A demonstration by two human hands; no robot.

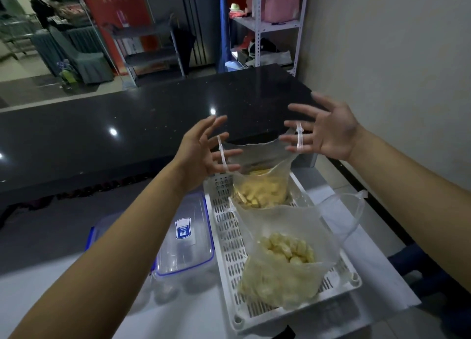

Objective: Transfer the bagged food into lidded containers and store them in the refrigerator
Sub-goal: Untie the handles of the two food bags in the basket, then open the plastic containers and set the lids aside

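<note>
A clear plastic bag of yellow food pieces (260,193) hangs above the far end of a white slotted basket (229,239). Its two thin handles are looped over my fingers. My left hand (204,152) carries the left handle and my right hand (323,129) carries the right one. Both hands have fingers spread, stretching the bag's mouth wide. A second clear bag of pale food pieces (283,264) lies in the near part of the basket. Left of the basket stand clear containers with blue-clipped lids (186,241), partly hidden by my left forearm.
The basket and containers rest on a white table (76,292). A black glossy counter (142,119) runs across behind it. A beige wall (387,58) closes the right side. A white metal shelf rack (265,27) stands at the back.
</note>
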